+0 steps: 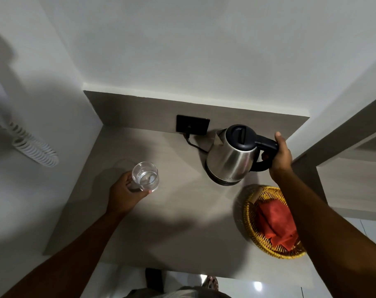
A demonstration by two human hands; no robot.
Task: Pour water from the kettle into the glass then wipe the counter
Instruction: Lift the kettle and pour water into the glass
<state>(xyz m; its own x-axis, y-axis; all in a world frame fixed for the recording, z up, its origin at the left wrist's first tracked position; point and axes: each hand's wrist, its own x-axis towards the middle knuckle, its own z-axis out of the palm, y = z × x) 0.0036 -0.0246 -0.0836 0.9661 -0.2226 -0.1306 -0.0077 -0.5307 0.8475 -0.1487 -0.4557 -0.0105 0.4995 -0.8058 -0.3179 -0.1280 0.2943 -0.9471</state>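
1. Current step: the pour, judged to be either about to begin or just finished. The kettle (231,157) stands upright on its base on the counter (178,222), near the wall socket (193,125), with its lid closed.
2. Right hand (279,157): closed around the black kettle handle (266,145), thumb along the top. The kettle does not appear lifted.
3. Left hand (123,193): fingers curled around the lower part of the glass (145,176), holding it upright on or just above the counter, well apart from the kettle.
4. Glass contents: clear, with what looks like a shallow layer of water at the bottom; the level cannot be read with certainty.
5. Kettle contents: hidden by the steel body and closed lid.
6. Next move, if water is still needed: raise the kettle, bring the spout (219,137) over the glass rim, and tilt slowly while the left hand steadies the glass.
7. Wiping stage: not yet started. A red cloth (274,221) lies folded in the wicker basket (250,220) at the right of the counter, partly behind the right forearm.
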